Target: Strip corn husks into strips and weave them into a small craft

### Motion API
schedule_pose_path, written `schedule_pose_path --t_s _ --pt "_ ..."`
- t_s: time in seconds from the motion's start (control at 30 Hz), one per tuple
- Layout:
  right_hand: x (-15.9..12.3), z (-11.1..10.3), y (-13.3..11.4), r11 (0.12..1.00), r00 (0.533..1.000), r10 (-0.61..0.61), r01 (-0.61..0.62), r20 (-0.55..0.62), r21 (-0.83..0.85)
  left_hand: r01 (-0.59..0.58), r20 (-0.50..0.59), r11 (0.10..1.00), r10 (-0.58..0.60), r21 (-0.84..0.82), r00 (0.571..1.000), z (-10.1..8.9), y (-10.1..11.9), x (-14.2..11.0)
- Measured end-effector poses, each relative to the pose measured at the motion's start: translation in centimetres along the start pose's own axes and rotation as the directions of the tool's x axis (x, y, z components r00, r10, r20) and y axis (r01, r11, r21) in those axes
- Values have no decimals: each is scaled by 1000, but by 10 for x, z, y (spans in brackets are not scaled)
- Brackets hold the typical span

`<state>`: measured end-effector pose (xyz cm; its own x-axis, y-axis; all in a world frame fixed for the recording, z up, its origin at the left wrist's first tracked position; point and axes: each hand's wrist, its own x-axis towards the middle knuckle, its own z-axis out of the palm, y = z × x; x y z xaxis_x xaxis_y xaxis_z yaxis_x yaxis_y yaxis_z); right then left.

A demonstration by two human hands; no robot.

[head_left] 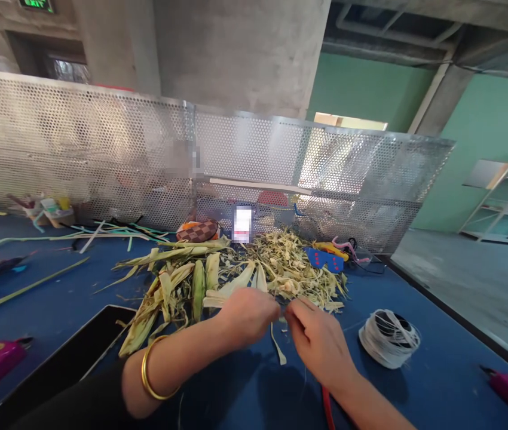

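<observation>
The left hand (250, 313) and the right hand (319, 334) are positioned close together above the blue surface (446, 358), with a narrow gap between their fingers. The fingers of both hands are curled inward. The fingertips are concealed, so it cannot be told whether either hand is clamped on anything.

A narrow husk strip (278, 346) is located directly below the gap, between the two hands, with its upper end at the left hand's fingers. Broad husk leaves (240, 279) extend from behind the left hand, away from the person. A husk bundle (173, 286) lies to the left of these leaves; a shredded husk pile (299, 257) lies beyond the right hand. A spool of white string (388, 339) stands to the right of the right hand, well apart from it.

The narrow strip is pale cream, slightly curved and wider at its lower end. The broad leaves are pale and flat. The bundle is yellow-green, with long, creased blades. The pile consists of fine, curled, straw-coloured shreds.

The near ends of the broad leaves are hidden by the left hand. The strip appears to hang from the left hand, but its upper end is obscured. A red cord (327, 406) beneath the right wrist is cut off at the lower edge.
</observation>
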<state>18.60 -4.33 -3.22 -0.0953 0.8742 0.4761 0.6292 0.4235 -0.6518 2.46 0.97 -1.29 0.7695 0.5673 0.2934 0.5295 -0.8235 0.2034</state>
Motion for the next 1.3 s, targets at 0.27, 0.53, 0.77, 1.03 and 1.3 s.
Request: schedule_pose_path --t_s 0.27,0.53,0.77,1.03,1.3 --pt "15 -15 6 545 827 237 -548 510 635 76 125 724 14 -686 992 -24 3 2" --pt "-3 27 3 359 804 524 -507 280 784 317 -73 792 -412 -521 908 1 4 7" --pt "-1 5 3 998 1000 -11 11 5 -60 162 -2 981 -163 -107 987 -1 4 1" --pt "11 -16 2 687 837 146 -469 528 554 277 384 535 97 -798 918 -31 -3 -2" --pt "2 25 2 -39 753 456 -516 475 856 384 299 141 -410 -912 862 3 5 7"
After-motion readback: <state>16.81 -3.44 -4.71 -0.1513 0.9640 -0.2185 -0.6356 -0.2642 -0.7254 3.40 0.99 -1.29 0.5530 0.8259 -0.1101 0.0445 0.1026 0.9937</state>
